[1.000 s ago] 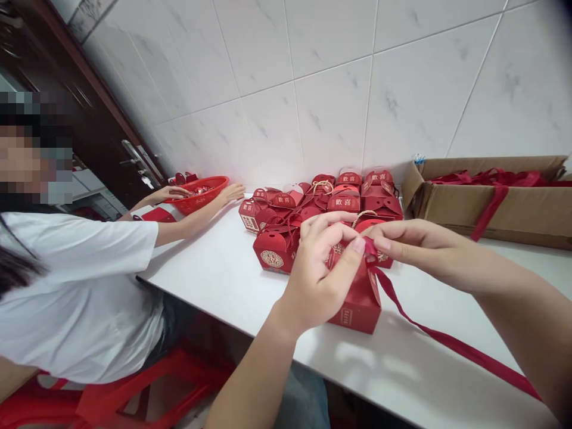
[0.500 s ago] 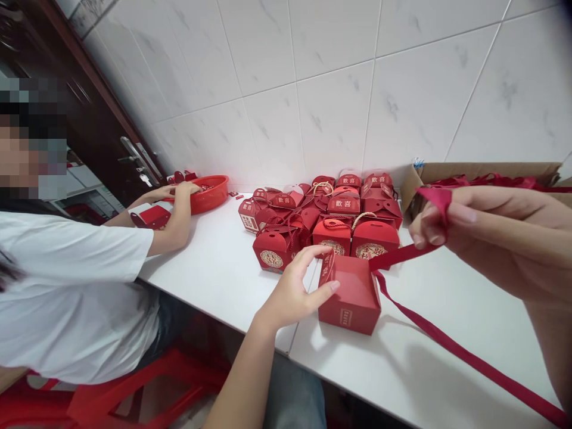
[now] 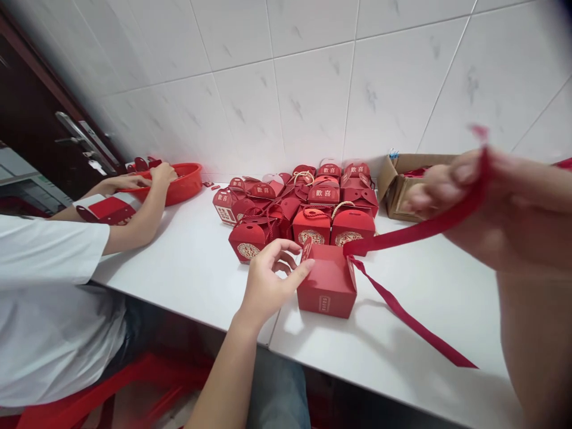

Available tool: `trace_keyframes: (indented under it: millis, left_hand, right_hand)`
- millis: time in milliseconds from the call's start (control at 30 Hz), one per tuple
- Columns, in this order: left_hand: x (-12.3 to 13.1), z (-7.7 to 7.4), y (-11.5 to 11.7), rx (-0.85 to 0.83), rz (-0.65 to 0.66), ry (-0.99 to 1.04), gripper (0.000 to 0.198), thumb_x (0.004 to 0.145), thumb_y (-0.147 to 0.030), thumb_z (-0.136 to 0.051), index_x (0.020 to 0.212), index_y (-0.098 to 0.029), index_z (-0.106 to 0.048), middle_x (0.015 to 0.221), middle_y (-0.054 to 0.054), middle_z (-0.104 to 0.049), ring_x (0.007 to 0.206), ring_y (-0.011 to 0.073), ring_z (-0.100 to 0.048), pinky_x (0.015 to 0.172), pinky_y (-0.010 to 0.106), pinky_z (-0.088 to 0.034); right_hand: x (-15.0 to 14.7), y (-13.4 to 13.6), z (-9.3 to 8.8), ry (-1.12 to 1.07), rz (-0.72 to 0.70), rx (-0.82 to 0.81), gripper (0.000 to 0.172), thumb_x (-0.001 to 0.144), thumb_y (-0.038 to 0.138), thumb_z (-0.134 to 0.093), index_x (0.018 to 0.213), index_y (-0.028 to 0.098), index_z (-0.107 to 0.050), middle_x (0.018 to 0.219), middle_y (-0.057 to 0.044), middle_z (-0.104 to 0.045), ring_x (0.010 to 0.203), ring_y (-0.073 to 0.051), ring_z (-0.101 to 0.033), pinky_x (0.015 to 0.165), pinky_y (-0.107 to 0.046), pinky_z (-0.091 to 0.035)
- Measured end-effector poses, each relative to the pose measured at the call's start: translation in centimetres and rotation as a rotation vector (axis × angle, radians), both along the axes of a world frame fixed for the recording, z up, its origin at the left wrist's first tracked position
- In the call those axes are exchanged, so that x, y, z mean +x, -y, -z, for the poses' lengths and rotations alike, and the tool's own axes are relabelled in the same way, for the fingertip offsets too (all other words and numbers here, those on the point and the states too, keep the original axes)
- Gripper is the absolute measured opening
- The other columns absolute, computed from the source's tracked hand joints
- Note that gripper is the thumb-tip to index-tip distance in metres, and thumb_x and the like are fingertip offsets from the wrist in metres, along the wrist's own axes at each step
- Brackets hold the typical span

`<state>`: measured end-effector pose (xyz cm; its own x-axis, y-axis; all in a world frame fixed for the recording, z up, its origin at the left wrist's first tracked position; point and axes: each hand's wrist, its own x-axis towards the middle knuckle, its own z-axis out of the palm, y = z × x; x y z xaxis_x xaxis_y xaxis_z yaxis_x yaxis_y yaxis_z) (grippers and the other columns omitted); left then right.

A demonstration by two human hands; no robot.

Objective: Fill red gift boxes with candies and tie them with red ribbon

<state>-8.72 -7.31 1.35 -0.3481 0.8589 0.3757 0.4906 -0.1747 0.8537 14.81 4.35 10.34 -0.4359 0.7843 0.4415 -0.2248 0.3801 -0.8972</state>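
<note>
- In the head view, a red gift box is sitting on the white table right in front of the person, just short of a cluster of similar red boxes.
- The left hand is resting at the box's left end, half open, with thumb and fingers parted; I can't tell whether it is actually pinching the cardboard.
- The right hand, rather blurred, is hanging over the table to the right, its fingers closed on a dark red ribbon.
- That ribbon is running from the box's upper right corner up to the hand, its tip poking out above the fingers, while a second ribbon tail is trailing down to the right.
- Behind the right hand, a cardboard carton is standing near the tiled wall, partly hidden.
- Over on the left, a co-worker in a white shirt is holding both hands by a red basin.
</note>
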Motion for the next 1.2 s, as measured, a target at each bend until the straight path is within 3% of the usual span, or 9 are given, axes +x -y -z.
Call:
trace_keyframes:
  millis: [100, 300, 533, 633, 800, 1067, 1200]
  left_hand:
    - [0.5, 0.1, 0.1, 0.058, -0.065, 0.088, 0.021, 0.077, -0.033, -0.07, 0.086, -0.018, -0.059, 0.075, 0.001, -0.063, 0.064, 0.0114, -0.059, 0.057, 0.021, -0.05]
    - [1.1, -0.3, 0.4, 0.095, -0.094, 0.277, 0.019, 0.077, -0.031, -0.068, 0.086, -0.017, -0.06, 0.075, 0.001, -0.063, 0.062, 0.0116, -0.058, 0.052, 0.02, -0.05]
    - [1.8, -0.4, 0.7, 0.068, -0.053, 0.333, 0.017, 0.078, -0.029, -0.066, 0.087, -0.016, -0.058, 0.075, 0.0, -0.063, 0.061, 0.0102, -0.058, 0.053, 0.02, -0.052]
    - [1.9, -0.3, 0.9, 0.07, -0.035, 0.312, 0.017, 0.079, -0.029, -0.066, 0.087, -0.017, -0.057, 0.074, 0.0, -0.063, 0.059, 0.0097, -0.058, 0.053, 0.02, -0.052]
    - [2.0, -0.4, 1.2, 0.07, 0.017, 0.285, 0.018, 0.079, -0.028, -0.066, 0.09, -0.017, -0.057, 0.074, 0.0, -0.061, 0.062, 0.0104, -0.058, 0.054, 0.02, -0.052]
    - [1.2, -0.7, 0.3, -0.107, 0.097, 0.366, 0.029, 0.088, -0.046, -0.052, 0.078, -0.019, -0.05, 0.065, -0.002, -0.054, 0.056, 0.0104, -0.054, 0.047, 0.02, -0.045]
    - [0.8, -1.0, -0.4, -0.158, 0.162, 0.298, 0.033, 0.087, -0.044, -0.053, 0.067, -0.018, -0.053, 0.06, -0.003, -0.051, 0.054, 0.0088, -0.05, 0.048, 0.019, -0.041]
  right_hand:
    - [-2.9, 1.0, 1.0, 0.008, -0.147, -0.087, 0.015, 0.077, 0.037, -0.067, 0.068, 0.026, -0.071, 0.086, 0.0, -0.07, 0.092, -0.018, -0.063, 0.09, -0.035, -0.045]
    - [-7.5, 1.4, 4.3, 0.433, -0.176, -0.064, 0.024, 0.078, 0.038, -0.063, 0.068, 0.019, -0.073, 0.126, -0.007, -0.059, 0.115, -0.026, -0.056, 0.098, -0.037, -0.039]
    - [-7.7, 1.6, 4.4, 0.594, -0.205, 0.005, 0.024, 0.079, 0.034, -0.058, 0.065, 0.021, -0.073, 0.107, -0.006, -0.068, 0.124, -0.028, -0.049, 0.093, -0.034, -0.041]
    - [-7.8, 1.5, 4.5, 0.603, -0.217, 0.023, 0.03, 0.08, 0.035, -0.057, 0.055, 0.02, -0.067, 0.1, -0.006, -0.069, 0.119, -0.028, -0.053, 0.087, -0.032, -0.043]
    - [-8.2, 1.4, 5.0, 0.585, -0.216, 0.032, 0.026, 0.079, 0.035, -0.057, 0.063, 0.018, -0.07, 0.101, -0.006, -0.068, 0.101, -0.027, -0.061, 0.078, -0.031, -0.046]
    - [-8.3, 1.7, 5.0, 0.598, -0.272, 0.05, 0.025, 0.08, 0.032, -0.057, 0.063, 0.02, -0.071, 0.11, -0.005, -0.066, 0.11, -0.026, -0.058, 0.092, -0.033, -0.043]
    - [-8.3, 1.5, 5.5, 0.606, -0.26, 0.009, 0.024, 0.081, 0.038, -0.059, 0.069, 0.021, -0.071, 0.119, -0.006, -0.061, 0.111, -0.027, -0.058, 0.097, -0.037, -0.042]
